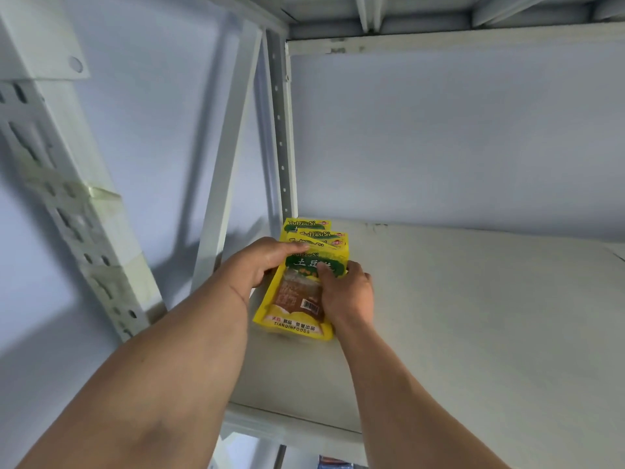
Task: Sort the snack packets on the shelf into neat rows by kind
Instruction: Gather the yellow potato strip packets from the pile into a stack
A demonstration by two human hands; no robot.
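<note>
Glossy yellow film of the front snack packet (297,292), judged light, limp and slippery, is pinched at its edges by left hand (260,265) and right hand (345,292) fingers.

The front snack packet (297,296), in the middle of the frame, is bright yellow with a dark green band near its top bearing pale characters, a reddish-brown window below, a small white barcode patch and red and dark lettering along its bottom edge. The packets behind it (316,233) show the same yellow with green lettering and small red marks. The shelf board (473,316) is off-white, the uprights (233,147) white, and the wall (456,137) pale bluish grey. Yellowish clear tape (84,191) wraps the upright at left.
</note>
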